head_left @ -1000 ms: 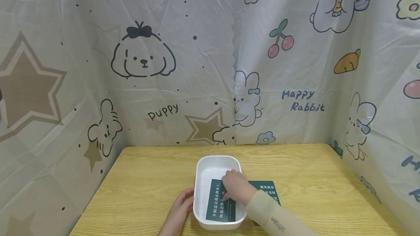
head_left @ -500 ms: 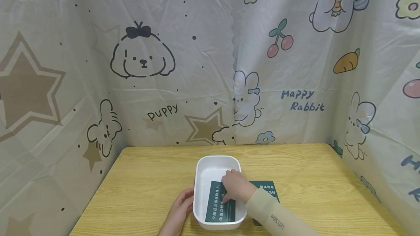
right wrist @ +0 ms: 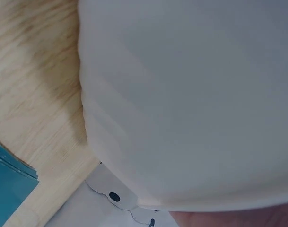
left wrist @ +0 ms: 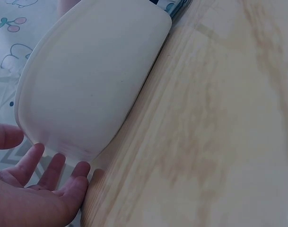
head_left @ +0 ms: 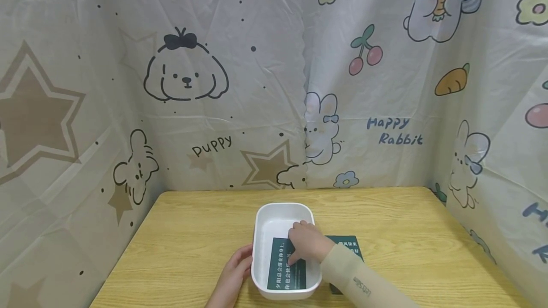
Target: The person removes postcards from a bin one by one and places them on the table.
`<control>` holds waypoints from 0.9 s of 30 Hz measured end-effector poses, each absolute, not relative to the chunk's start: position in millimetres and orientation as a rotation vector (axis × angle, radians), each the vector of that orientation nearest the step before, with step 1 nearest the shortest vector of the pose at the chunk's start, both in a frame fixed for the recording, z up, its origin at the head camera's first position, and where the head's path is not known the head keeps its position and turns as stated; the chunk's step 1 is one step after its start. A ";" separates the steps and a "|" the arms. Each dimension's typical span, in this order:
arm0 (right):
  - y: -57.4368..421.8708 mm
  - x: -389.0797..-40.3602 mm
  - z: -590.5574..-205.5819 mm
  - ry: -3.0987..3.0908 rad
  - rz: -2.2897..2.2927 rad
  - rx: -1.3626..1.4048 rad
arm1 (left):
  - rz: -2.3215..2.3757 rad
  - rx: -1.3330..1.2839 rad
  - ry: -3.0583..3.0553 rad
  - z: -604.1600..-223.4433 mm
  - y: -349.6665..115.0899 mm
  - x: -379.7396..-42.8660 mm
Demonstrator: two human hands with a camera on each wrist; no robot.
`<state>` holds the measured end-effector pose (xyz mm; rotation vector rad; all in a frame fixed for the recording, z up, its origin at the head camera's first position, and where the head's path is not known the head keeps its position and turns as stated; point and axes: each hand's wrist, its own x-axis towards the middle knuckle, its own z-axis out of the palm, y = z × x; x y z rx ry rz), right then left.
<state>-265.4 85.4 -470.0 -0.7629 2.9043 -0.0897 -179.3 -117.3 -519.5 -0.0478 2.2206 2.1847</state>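
A white rectangular box (head_left: pixel 265 225) with rounded corners stands on the table. Inside it, tilted towards the near end, is a dark green card (head_left: pixel 277 260) with white lettering. My right hand (head_left: pixel 309 241) reaches over the box's right wall and holds this card, thumb across its face, partly covering it. With fingertips against the outer left wall, my left hand (head_left: pixel 235 270) rests beside the box; the left wrist view shows its fingers (left wrist: pixel 54 170) loosely spread there. Right of the box, more green cards (head_left: pixel 352 246) lie in a stack, partly hidden under the right sleeve.
The wooden table (head_left: pixel 201 222) carries the box and cards. Behind and at both sides hangs a pale curtain (head_left: pixel 257 84) with cartoon prints. In the right wrist view, the stack's corner (right wrist: pixel 13 184) shows near the box wall.
The card in the box has sunk slightly and shifted a little left, and my right hand has moved slightly left with it. My left hand stays in place at the box.
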 end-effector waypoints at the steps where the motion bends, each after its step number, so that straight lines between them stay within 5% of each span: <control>1: 85.1 -265.5 -469.3 2.901 -0.095 -0.760 | 2.188 -0.048 2.219 -519.5 -117.4 -179.3; 27: 84.5 -263.1 -471.8 2.941 -0.060 -0.790 | 2.191 -0.050 2.214 -521.8 -117.4 -180.4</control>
